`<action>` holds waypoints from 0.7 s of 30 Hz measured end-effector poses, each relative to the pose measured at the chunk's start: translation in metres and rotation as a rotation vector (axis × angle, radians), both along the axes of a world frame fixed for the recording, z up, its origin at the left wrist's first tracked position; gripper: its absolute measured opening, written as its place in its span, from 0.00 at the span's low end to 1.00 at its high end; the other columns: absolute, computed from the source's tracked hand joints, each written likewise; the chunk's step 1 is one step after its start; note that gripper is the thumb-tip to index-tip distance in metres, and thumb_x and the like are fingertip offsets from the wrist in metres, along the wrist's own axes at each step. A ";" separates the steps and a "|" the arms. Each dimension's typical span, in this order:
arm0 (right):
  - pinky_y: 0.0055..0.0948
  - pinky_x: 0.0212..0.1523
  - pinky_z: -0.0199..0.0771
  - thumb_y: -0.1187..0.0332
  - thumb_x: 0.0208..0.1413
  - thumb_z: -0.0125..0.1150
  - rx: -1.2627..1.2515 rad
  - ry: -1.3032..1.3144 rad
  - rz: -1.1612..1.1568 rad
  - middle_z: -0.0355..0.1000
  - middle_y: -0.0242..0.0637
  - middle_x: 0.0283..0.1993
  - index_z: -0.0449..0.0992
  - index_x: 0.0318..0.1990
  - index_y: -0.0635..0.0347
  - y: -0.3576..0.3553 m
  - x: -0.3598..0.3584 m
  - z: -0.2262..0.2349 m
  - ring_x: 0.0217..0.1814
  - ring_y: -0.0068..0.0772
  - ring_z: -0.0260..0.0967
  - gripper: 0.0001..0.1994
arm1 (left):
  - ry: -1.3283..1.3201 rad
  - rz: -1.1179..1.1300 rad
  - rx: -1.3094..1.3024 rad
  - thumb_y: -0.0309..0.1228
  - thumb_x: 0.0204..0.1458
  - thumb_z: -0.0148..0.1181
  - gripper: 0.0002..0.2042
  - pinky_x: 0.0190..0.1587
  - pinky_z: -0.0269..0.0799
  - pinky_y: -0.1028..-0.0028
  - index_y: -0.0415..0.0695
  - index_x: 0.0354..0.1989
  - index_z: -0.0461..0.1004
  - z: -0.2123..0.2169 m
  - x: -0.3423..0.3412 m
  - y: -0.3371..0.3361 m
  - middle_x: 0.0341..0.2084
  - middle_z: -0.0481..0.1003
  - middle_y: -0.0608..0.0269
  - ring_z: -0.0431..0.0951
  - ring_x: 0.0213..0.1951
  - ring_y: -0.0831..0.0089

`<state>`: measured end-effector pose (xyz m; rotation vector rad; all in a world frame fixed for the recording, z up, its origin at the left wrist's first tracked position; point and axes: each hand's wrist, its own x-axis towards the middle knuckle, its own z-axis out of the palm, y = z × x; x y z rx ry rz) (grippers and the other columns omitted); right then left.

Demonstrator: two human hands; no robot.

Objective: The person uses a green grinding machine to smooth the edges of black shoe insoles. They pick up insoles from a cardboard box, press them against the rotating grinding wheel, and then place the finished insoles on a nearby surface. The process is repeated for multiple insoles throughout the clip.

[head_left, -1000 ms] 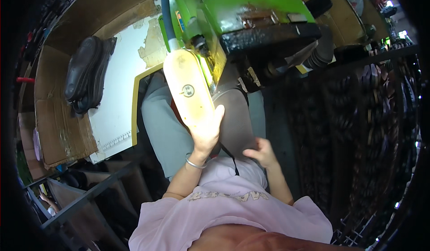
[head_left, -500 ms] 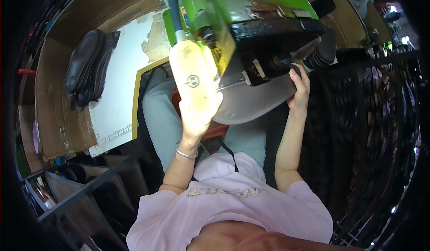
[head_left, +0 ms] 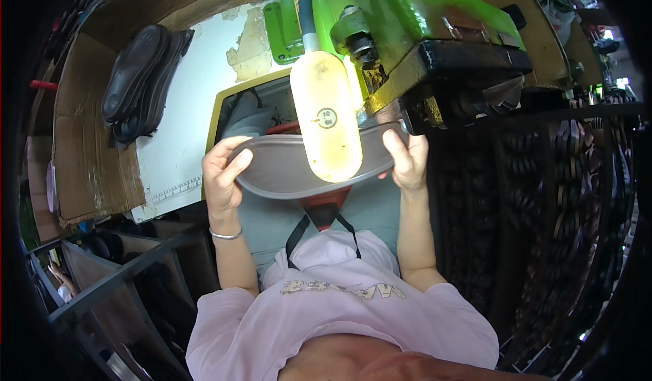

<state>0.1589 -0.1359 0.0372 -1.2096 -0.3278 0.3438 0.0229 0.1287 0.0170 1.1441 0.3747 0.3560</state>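
Observation:
A dark grey shoe sole (head_left: 272,170) stretches crosswise between my two hands, below the green machine's head. My left hand (head_left: 224,170) is closed on its left end, thumb on the upper face and fingers behind. Its right end is pinched by my right hand (head_left: 409,160), close under the machine's black front part. A bright yellow lamp (head_left: 327,119) on a bendable neck hangs in front of the sole and hides its middle. The green machine (head_left: 448,14) stands above and to the right.
Several dark soles (head_left: 139,75) lie stacked on the white tabletop (head_left: 197,62) at left, beside a cardboard wall (head_left: 88,157). A metal-framed shelf (head_left: 122,289) is at lower left. Racks full of dark soles (head_left: 543,177) line the right. A yellow edge (head_left: 212,119) borders the tabletop.
The sole has come out leftward from under the machine's head. My left hand has moved left from behind the lamp to the sole's left end; my right hand has shifted left and down.

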 end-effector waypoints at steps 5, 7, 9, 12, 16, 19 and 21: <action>0.20 0.39 0.70 0.76 0.52 0.60 -0.198 -0.040 0.062 0.69 0.36 0.48 0.65 0.54 0.65 0.010 -0.006 0.000 0.45 0.23 0.66 0.21 | 0.095 -0.004 -0.007 0.21 0.49 0.61 0.07 0.39 0.69 0.81 0.36 0.36 0.71 -0.013 -0.041 0.002 0.31 0.77 0.61 0.75 0.33 0.79; 0.26 0.50 0.70 0.78 0.48 0.64 -0.187 -0.037 0.086 0.68 0.38 0.51 0.64 0.55 0.67 0.016 -0.005 0.005 0.53 0.28 0.66 0.25 | 0.154 -0.076 -0.027 0.21 0.48 0.63 0.08 0.37 0.68 0.81 0.39 0.32 0.69 -0.027 -0.061 -0.006 0.30 0.76 0.63 0.73 0.32 0.81; 0.28 0.51 0.72 0.83 0.44 0.66 -0.092 -0.005 0.083 0.69 0.41 0.50 0.61 0.56 0.68 0.024 -0.002 0.003 0.53 0.31 0.68 0.30 | 0.251 -0.161 0.044 0.20 0.47 0.65 0.09 0.34 0.67 0.83 0.40 0.31 0.69 -0.047 -0.082 -0.025 0.27 0.74 0.68 0.71 0.28 0.84; 0.26 0.43 0.73 0.87 0.42 0.66 0.043 -0.069 0.045 0.71 0.42 0.42 0.61 0.51 0.71 0.035 0.003 -0.004 0.43 0.29 0.70 0.27 | 0.329 -0.234 -0.036 0.16 0.48 0.62 0.08 0.36 0.74 0.81 0.40 0.30 0.70 -0.059 -0.089 -0.086 0.31 0.77 0.62 0.77 0.32 0.81; 0.20 0.24 0.71 0.84 0.42 0.67 -0.095 -0.239 -0.009 0.73 0.38 0.28 0.63 0.42 0.75 0.031 0.000 0.011 0.25 0.18 0.69 0.21 | 0.332 -0.271 -0.066 0.21 0.48 0.65 0.07 0.33 0.72 0.82 0.35 0.33 0.73 -0.070 -0.067 -0.153 0.28 0.77 0.67 0.74 0.31 0.84; 0.18 0.24 0.64 0.75 0.45 0.71 -0.351 -0.359 0.081 0.73 0.33 0.28 0.65 0.45 0.68 -0.008 0.010 0.005 0.27 0.12 0.66 0.22 | 0.364 -0.542 0.530 0.24 0.46 0.67 0.17 0.34 0.74 0.79 0.34 0.45 0.74 -0.056 -0.039 -0.128 0.34 0.78 0.62 0.75 0.31 0.80; 0.18 0.25 0.66 0.69 0.50 0.67 -0.638 -0.381 -0.067 0.72 0.30 0.27 0.70 0.48 0.61 -0.046 0.023 0.028 0.26 0.13 0.66 0.19 | 0.193 -0.299 0.566 0.25 0.43 0.68 0.25 0.42 0.75 0.72 0.36 0.52 0.69 -0.027 -0.016 -0.096 0.45 0.75 0.55 0.77 0.35 0.72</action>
